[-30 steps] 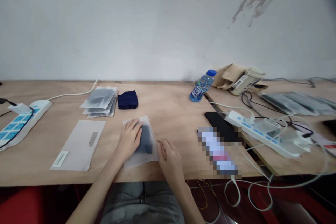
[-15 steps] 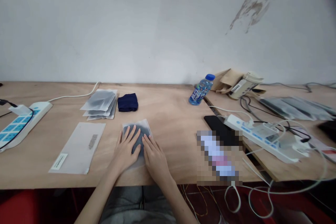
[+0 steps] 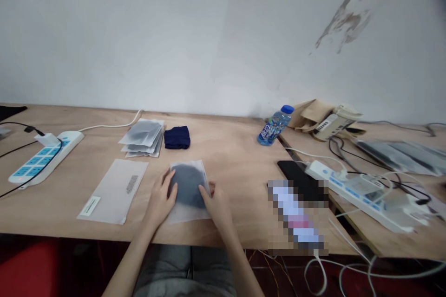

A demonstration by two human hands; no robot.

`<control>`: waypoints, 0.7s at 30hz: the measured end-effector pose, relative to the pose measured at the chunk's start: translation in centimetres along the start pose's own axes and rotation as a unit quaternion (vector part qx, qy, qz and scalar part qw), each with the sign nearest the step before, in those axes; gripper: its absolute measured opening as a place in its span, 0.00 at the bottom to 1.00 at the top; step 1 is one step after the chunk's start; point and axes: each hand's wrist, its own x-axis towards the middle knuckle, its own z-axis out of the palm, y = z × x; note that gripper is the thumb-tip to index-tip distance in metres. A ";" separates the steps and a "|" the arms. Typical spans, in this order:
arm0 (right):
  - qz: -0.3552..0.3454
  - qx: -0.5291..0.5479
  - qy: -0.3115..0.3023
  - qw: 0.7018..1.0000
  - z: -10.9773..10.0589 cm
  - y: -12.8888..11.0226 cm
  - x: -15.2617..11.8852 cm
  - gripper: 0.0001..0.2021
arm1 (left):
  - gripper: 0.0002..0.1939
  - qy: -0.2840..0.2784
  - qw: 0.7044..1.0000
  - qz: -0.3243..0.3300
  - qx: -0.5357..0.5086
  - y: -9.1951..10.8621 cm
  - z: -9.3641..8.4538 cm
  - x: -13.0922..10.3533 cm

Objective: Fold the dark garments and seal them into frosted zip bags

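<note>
A frosted bag with dark folded cloth inside (image 3: 189, 190) lies flat near the table's front edge. My left hand (image 3: 161, 199) grips its left edge, the thumb on top. At its right edge is my right hand (image 3: 215, 202), thumb on the bag and fingers curled at the side. To the left lies a flat frosted bag (image 3: 116, 190) with a white label and small print. Behind it rests a stack of filled frosted bags (image 3: 144, 135), beside a folded navy cloth (image 3: 177, 138).
A power strip (image 3: 45, 160) lies at the left. On the right are a blue-capped bottle (image 3: 275, 125), a black phone-like object (image 3: 301, 181), a blurred-out device (image 3: 296, 218), another power strip (image 3: 358, 195) with cables, a cup (image 3: 336, 122) and more packed bags (image 3: 400, 155).
Both hands have moved from lying flat on top of the filled bag to its left and right edges, uncovering it. The view has shifted slightly.
</note>
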 end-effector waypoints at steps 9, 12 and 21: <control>-0.054 0.248 -0.053 0.966 0.0 0.4 1.9 0.16 | 0.18 0.033 0.994 0.008 0.105 -3.5 -2.9 -2.4; -0.064 0.293 -0.043 0.953 -1.8 -0.2 2.8 0.17 | 0.21 0.007 0.989 0.028 0.144 -4.0 -2.7 -2.7; 0.001 0.431 -0.003 0.902 2.9 -11.7 13.6 0.11 | 0.26 -0.033 0.982 0.048 0.181 -3.9 -2.8 -2.7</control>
